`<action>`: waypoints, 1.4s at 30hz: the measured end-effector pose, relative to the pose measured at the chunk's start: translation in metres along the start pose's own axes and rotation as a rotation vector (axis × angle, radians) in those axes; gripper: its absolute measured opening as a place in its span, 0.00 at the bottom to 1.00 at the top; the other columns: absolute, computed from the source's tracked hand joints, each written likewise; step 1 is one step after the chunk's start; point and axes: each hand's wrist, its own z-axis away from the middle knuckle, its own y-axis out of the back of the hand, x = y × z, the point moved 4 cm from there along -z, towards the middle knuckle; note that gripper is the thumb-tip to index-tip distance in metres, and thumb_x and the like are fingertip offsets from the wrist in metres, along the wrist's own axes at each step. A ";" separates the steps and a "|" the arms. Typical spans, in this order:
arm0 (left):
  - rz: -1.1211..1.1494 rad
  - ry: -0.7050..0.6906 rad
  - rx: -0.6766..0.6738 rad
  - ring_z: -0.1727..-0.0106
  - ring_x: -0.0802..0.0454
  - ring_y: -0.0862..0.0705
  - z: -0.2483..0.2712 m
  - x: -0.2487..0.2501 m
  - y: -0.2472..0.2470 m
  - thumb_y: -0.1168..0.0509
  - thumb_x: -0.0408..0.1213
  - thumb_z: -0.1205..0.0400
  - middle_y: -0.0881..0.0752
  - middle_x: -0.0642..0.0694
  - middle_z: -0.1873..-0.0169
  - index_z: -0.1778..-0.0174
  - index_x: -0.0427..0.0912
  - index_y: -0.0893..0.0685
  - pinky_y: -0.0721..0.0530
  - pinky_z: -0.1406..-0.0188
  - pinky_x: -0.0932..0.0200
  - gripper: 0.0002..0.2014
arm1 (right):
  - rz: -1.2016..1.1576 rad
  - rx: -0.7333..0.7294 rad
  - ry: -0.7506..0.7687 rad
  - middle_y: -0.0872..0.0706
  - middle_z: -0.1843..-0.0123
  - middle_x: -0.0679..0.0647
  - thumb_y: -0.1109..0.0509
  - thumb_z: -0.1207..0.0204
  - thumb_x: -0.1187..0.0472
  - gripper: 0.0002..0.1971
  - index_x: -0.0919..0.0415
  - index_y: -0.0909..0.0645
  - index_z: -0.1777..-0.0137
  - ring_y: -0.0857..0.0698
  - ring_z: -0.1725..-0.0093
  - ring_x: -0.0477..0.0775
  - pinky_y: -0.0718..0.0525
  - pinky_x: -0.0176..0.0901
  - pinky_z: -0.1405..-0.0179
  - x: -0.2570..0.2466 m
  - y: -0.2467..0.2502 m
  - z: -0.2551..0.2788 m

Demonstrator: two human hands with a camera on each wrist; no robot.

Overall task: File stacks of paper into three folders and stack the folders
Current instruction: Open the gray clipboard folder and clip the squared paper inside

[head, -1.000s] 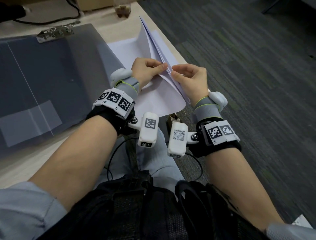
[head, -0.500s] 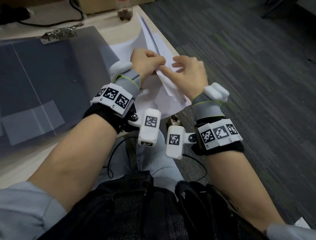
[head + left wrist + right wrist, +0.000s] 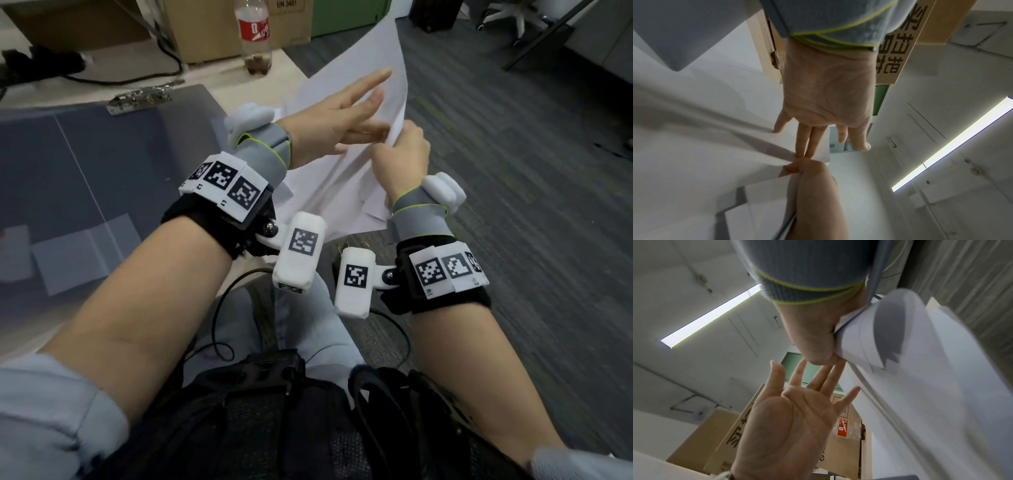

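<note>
White paper stack (image 3: 359, 85) stands upright, pinched by right hand (image 3: 400, 161); left hand (image 3: 329, 123) splayed flat.

cardboard box (image 3: 239, 27) reads "un 3481"; other print unclear.

Each forearm is bare below a rolled pale blue sleeve (image 3: 51, 411). Both wrists wear grey knit bands edged in lime green (image 3: 263, 150), black straps carrying white blocks printed with black square markers (image 3: 226, 185), and a white capsule-shaped camera pod (image 3: 299, 251) on a screwed bracket. Thin black cables (image 3: 219, 318) loop towards a black harness (image 3: 274, 428).
</note>
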 end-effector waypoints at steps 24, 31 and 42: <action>0.264 -0.330 0.891 0.63 0.59 0.15 0.126 -0.023 0.172 0.40 0.33 0.18 0.12 0.58 0.68 0.52 0.40 0.19 0.17 0.58 0.64 0.04 | -0.869 -0.256 0.135 0.14 0.76 0.45 0.25 0.45 0.70 0.08 0.59 0.17 0.68 0.17 0.73 0.46 0.17 0.38 0.67 -0.087 -0.060 0.012; 0.300 -0.207 0.939 0.55 0.63 0.12 0.138 -0.039 0.160 0.38 0.38 0.16 0.12 0.55 0.54 0.37 0.39 0.20 0.16 0.50 0.65 0.14 | -0.930 -0.226 0.093 0.15 0.74 0.45 0.21 0.39 0.74 0.12 0.58 0.19 0.68 0.18 0.73 0.45 0.16 0.36 0.69 -0.094 -0.080 0.022; 0.295 -0.110 1.017 0.47 0.58 0.16 0.143 -0.051 0.162 0.40 0.43 0.15 0.17 0.51 0.45 0.41 0.45 0.24 0.18 0.51 0.75 0.09 | -0.882 -0.227 0.110 0.14 0.71 0.42 0.19 0.35 0.67 0.09 0.57 0.18 0.67 0.17 0.65 0.49 0.15 0.47 0.56 -0.101 -0.104 0.019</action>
